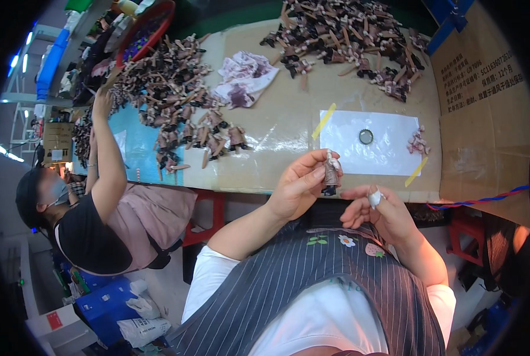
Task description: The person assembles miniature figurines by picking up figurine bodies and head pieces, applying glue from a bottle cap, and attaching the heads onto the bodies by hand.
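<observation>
A small painted figurine (331, 172) with a brownish-mauve body and black feet stands upright between the thumb and fingers of my left hand (300, 181), just past the table's near edge. My right hand (379, 209) hovers to the right of it, fingers loosely curled and apart, with nothing visible in them. White tape wraps one of its digits. Beyond my hands, a white sheet (371, 163) is fixed to the table with yellow tape strips. On the sheet lies a round metal bottle cap (366, 136). Several small pinkish pieces (418, 142) sit at its right edge.
Heaps of similar figurines (360, 35) cover the far side, with another pile (182, 89) to the left. A stained cloth (245, 79) lies between them. A cardboard box (484, 107) borders the right. A co-worker (93, 219) reaches over the table at left, near a red basin (149, 32).
</observation>
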The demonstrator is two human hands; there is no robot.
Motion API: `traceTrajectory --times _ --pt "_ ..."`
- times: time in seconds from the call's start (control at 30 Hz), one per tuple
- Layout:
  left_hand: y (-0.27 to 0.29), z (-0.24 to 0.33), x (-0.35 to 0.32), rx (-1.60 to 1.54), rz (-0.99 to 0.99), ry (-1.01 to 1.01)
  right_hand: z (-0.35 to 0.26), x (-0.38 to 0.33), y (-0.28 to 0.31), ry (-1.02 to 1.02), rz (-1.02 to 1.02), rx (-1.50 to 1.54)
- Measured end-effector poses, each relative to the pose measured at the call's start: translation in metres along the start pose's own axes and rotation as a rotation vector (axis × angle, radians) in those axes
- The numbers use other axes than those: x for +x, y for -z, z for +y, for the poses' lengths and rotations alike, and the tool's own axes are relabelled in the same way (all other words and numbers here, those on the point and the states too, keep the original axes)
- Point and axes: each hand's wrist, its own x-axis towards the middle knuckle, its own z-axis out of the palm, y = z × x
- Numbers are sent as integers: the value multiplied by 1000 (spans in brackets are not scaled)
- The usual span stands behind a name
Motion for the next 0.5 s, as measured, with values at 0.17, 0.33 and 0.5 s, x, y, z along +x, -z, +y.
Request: traceTrajectory --times 0.17,0.33,0.5 --pt "12 14 -5 10 -18 -20 -4 -11 -13 6 84 -119" --pt "42 36 7 1610 302 -471 -21 25 -6 364 215 -214" --pt "87 69 2 1906 325 -689 -109 96 -53 1098 371 -299"
